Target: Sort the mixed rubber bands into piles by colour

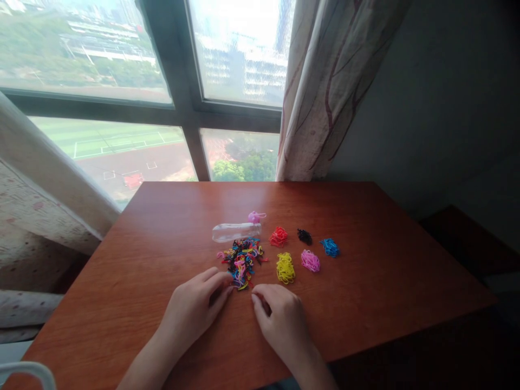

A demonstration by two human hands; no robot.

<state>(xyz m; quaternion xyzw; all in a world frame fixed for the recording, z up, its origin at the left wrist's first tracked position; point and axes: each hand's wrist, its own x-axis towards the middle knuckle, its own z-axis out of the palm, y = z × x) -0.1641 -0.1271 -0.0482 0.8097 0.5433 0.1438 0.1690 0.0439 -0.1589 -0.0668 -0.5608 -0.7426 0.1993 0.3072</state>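
Note:
A mixed heap of small coloured rubber bands (242, 259) lies on the wooden table. At its left lower edge is my left hand (197, 303), thumb and fingers apart, the fingertips touching the bands. My right hand (281, 314) rests just below the heap's right side, its thumb and forefinger pinched together; whatever is between them is too small to make out. To the right lie single-colour piles of bands: red bands (278, 236), black bands (304, 236), blue bands (330, 247), yellow bands (285, 268) and pink bands (310, 261).
Behind the heap a clear plastic bottle (233, 232) lies on its side, with a pink cap (254, 217) by its mouth. The brown table (377, 281) reaches back to a window (239, 54) flanked by curtains (325, 81). A white curved bar (30, 369) shows at lower left.

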